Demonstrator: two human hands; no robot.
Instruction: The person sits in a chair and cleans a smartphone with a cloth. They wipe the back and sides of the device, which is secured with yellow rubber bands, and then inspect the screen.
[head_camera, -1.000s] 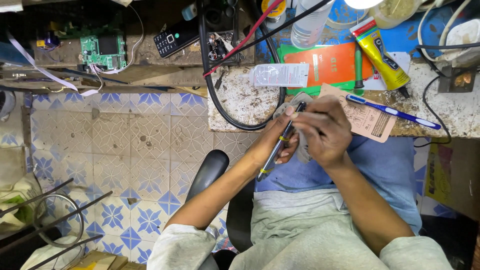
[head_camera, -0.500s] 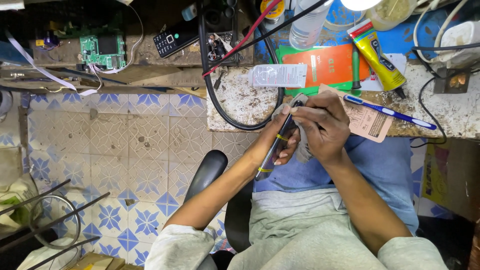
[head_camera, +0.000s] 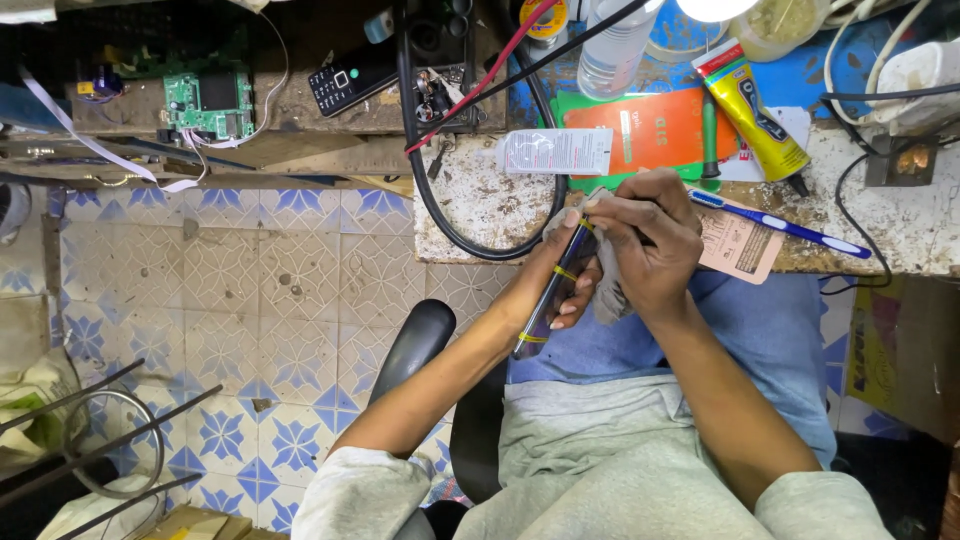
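My left hand (head_camera: 560, 262) grips a dark smartphone (head_camera: 548, 300) on edge, with thin yellow bands wrapped around it. The phone is held over my lap, just in front of the workbench edge (head_camera: 480, 240). My right hand (head_camera: 645, 245) is closed over the phone's top end and holds a small dark tool and a grey cloth (head_camera: 608, 295) against it. The tool's tip is hidden by my fingers.
On the bench lie a white tube (head_camera: 555, 152), a yellow glue tube (head_camera: 752, 110), a blue toothbrush (head_camera: 780, 225), an orange card (head_camera: 650, 130), a keypad phone (head_camera: 345, 85), a green circuit board (head_camera: 208, 103) and looped black cable (head_camera: 440, 215). Blue patterned floor tiles (head_camera: 250, 300) lie left; black chair armrest (head_camera: 415, 345).
Both hands have stayed almost still. The phone has shifted slightly in my left hand while my right hand works at its top end.
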